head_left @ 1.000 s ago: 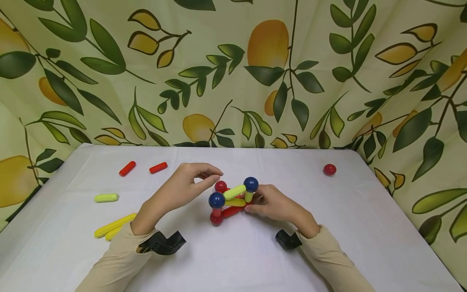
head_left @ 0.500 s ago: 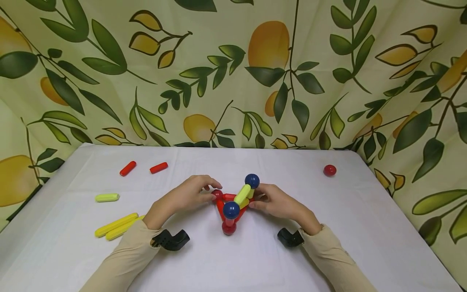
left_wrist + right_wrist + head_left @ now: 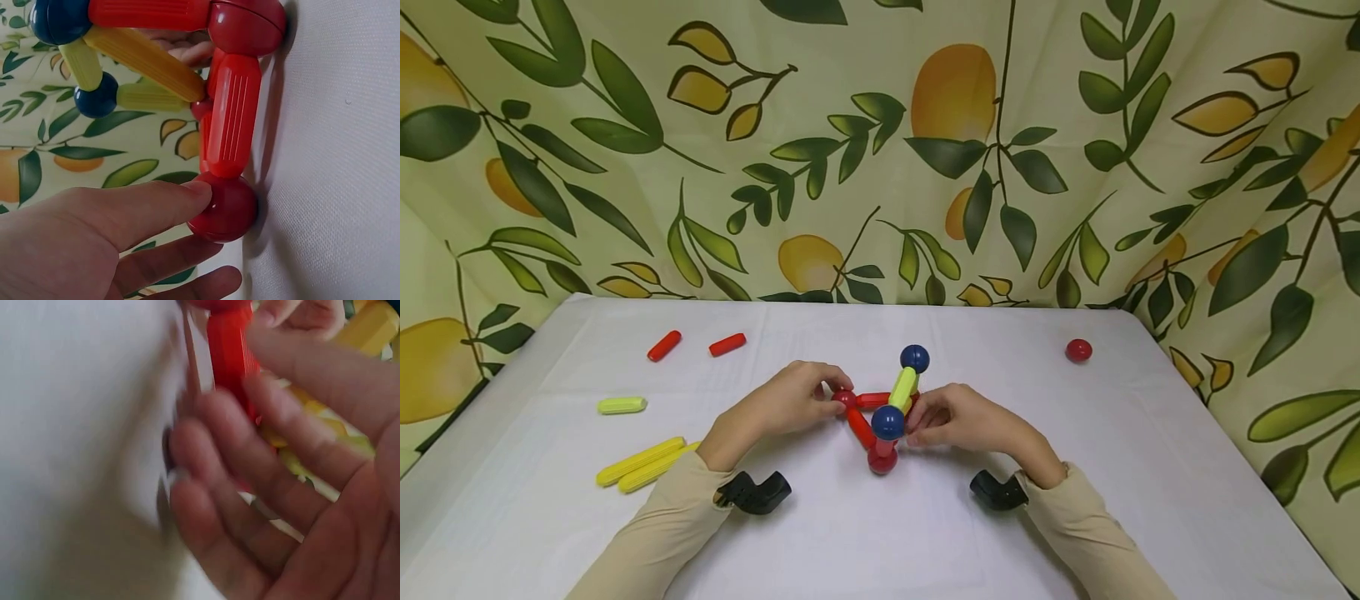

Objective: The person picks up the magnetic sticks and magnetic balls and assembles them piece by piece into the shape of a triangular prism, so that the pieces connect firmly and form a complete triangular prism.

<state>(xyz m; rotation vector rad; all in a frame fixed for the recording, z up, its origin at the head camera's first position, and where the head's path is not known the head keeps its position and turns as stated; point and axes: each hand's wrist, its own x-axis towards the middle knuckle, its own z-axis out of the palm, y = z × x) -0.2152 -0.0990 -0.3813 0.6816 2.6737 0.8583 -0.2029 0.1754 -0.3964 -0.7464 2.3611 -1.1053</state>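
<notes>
A frame of magnetic rods and balls stands on the table between my hands. At its left corner, my left hand pinches a red ball between thumb and fingers. A red rod joins this ball to another red ball at the front. Above the base are two blue balls, linked by a light-green rod; a yellow rod slants below. My right hand has loosely bent fingers at the right side, by a red rod. Its fingers partly hide that side.
Two short red rods lie at the back left. Left of my left arm are a light-green rod and two long yellow rods. A loose red ball sits at the back right. White cloth covers the table.
My left hand has come down onto the left red ball. The frame has turned, its front corner shifting right. My right hand's fingers have moved slightly forward along the frame's right side, toward me.
</notes>
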